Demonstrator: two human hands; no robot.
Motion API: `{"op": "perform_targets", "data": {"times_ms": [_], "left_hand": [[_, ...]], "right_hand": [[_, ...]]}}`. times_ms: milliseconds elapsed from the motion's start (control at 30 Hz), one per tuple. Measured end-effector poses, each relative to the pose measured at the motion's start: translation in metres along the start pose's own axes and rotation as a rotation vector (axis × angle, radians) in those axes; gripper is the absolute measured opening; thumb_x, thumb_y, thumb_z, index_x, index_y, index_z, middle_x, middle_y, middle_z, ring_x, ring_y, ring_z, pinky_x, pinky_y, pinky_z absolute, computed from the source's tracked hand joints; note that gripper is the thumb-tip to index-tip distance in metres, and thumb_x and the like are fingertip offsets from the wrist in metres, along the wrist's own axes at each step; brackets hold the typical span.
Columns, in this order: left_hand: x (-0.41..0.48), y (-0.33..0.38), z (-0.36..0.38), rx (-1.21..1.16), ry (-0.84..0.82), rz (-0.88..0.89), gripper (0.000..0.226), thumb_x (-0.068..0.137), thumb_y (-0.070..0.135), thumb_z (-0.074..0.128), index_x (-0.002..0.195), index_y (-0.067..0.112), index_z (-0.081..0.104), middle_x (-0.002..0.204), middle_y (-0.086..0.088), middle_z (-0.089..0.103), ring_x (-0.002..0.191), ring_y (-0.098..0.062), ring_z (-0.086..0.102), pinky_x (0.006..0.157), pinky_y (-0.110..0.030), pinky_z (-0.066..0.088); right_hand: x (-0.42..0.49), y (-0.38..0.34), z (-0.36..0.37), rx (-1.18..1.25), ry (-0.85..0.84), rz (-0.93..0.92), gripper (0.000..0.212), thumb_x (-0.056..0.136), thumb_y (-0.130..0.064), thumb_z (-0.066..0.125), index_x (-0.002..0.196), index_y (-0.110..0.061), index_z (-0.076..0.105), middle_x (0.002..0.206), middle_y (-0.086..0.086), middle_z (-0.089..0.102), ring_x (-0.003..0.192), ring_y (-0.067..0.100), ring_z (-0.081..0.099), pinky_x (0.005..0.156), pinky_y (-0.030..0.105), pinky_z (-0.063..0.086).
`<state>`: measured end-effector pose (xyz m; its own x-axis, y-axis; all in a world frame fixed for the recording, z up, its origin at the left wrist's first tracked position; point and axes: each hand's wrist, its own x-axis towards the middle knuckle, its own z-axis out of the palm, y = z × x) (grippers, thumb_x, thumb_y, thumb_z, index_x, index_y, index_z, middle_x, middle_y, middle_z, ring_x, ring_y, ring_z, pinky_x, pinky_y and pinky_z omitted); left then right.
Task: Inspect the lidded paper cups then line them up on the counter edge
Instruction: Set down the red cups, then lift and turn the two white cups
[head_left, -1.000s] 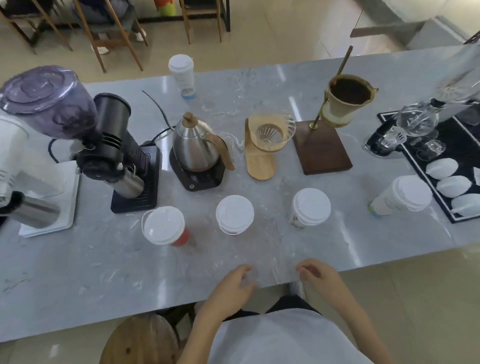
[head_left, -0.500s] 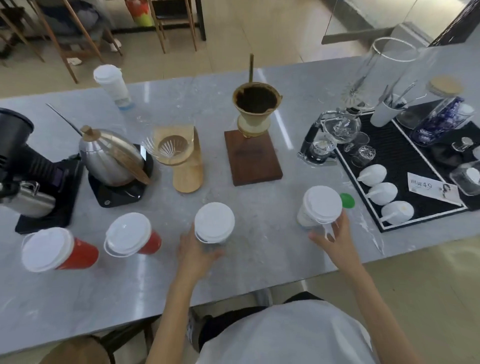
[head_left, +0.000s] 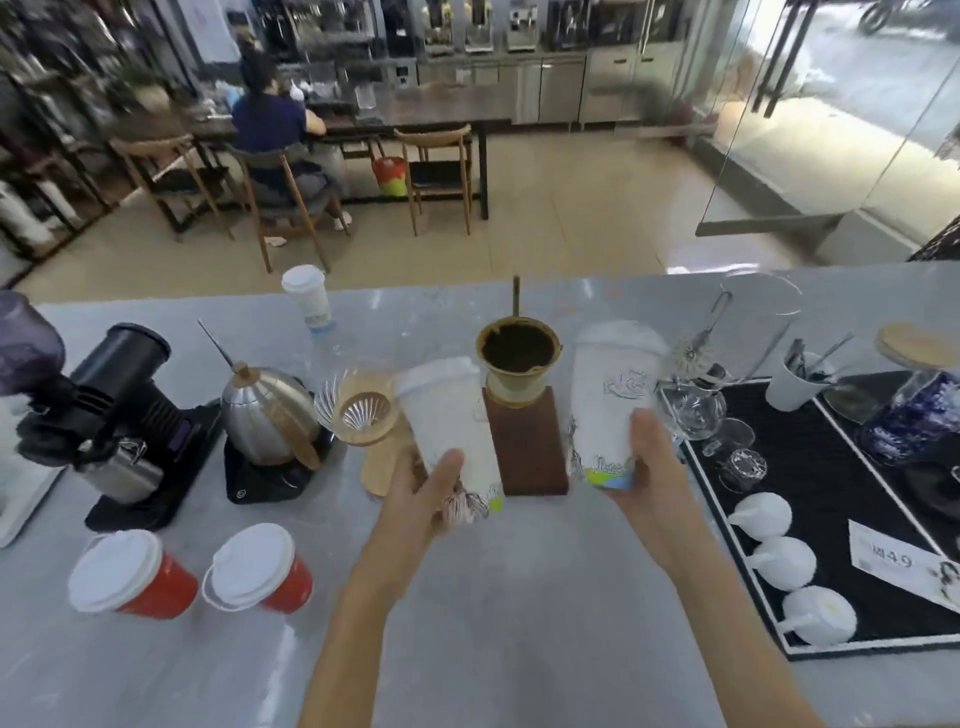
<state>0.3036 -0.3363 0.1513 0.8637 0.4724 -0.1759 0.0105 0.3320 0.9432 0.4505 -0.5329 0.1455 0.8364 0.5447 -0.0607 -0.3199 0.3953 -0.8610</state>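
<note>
My left hand (head_left: 423, 499) grips the base of a white lidded paper cup (head_left: 449, 415), held up off the grey counter (head_left: 509, 597) and tilted a little left. My right hand (head_left: 649, 467) holds a second white lidded cup (head_left: 613, 400) upright in the air, by its coloured base. Two red cups with white lids stand near the counter's front left: one (head_left: 132, 574) further left, the other (head_left: 260, 569) beside it. Another white lidded cup (head_left: 307, 296) stands at the far edge of the counter.
A black grinder (head_left: 119, 410), a steel kettle on a black scale (head_left: 270, 415), a glass dripper on a wooden stand (head_left: 363, 415) and a filter dripper on a dark wooden base (head_left: 522, 384) stand across the middle. A black mat with white pitchers and glassware (head_left: 831, 519) fills the right.
Both hands have lifted their white cups off the counter to in front of the camera. The view has tipped up, so the room beyond now shows.
</note>
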Motion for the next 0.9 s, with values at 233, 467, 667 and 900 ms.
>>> {"op": "perform_targets", "data": {"times_ms": [233,467,667,900], "left_hand": [[0.031,0.158,0.055,-0.353,-0.165,0.259,0.052,0.067,0.045,0.086,0.108,0.015,0.077,0.107,-0.016,0.075,0.097,-0.043,0.070,0.080,-0.053,0.057],[0.000,0.158,0.064,-0.475,-0.225,0.300,0.076,0.064,0.055,0.084,0.125,0.014,0.067,0.115,-0.022,0.070,0.098,-0.047,0.069,0.066,-0.043,0.061],[0.005,0.132,0.054,-0.514,-0.277,0.177,0.067,0.089,0.058,0.049,0.130,0.006,0.063,0.123,-0.033,0.063,0.090,-0.039,0.069,0.069,-0.040,0.060],[0.012,0.115,0.058,-0.569,-0.306,0.174,0.068,0.087,0.048,0.065,0.141,0.009,0.052,0.130,-0.024,0.056,0.105,-0.043,0.061,0.092,-0.057,0.049]], "right_hand": [[0.049,-0.113,0.088,0.293,-0.163,-0.114,0.068,0.094,-0.059,0.038,0.134,-0.007,0.055,0.113,0.019,0.067,0.087,0.026,0.067,0.069,0.034,0.058],[0.026,-0.121,0.103,0.437,-0.264,-0.118,0.073,0.087,-0.067,0.048,0.128,-0.008,0.062,0.114,0.020,0.066,0.088,0.028,0.068,0.065,0.035,0.058],[0.018,-0.104,0.092,0.462,-0.246,-0.090,0.076,0.070,-0.057,0.076,0.128,-0.010,0.061,0.111,0.017,0.068,0.095,0.034,0.067,0.068,0.040,0.059],[0.013,-0.106,0.075,0.406,-0.280,-0.045,0.067,0.076,-0.040,0.078,0.131,-0.010,0.058,0.126,0.022,0.064,0.110,0.042,0.064,0.071,0.044,0.059]]}}
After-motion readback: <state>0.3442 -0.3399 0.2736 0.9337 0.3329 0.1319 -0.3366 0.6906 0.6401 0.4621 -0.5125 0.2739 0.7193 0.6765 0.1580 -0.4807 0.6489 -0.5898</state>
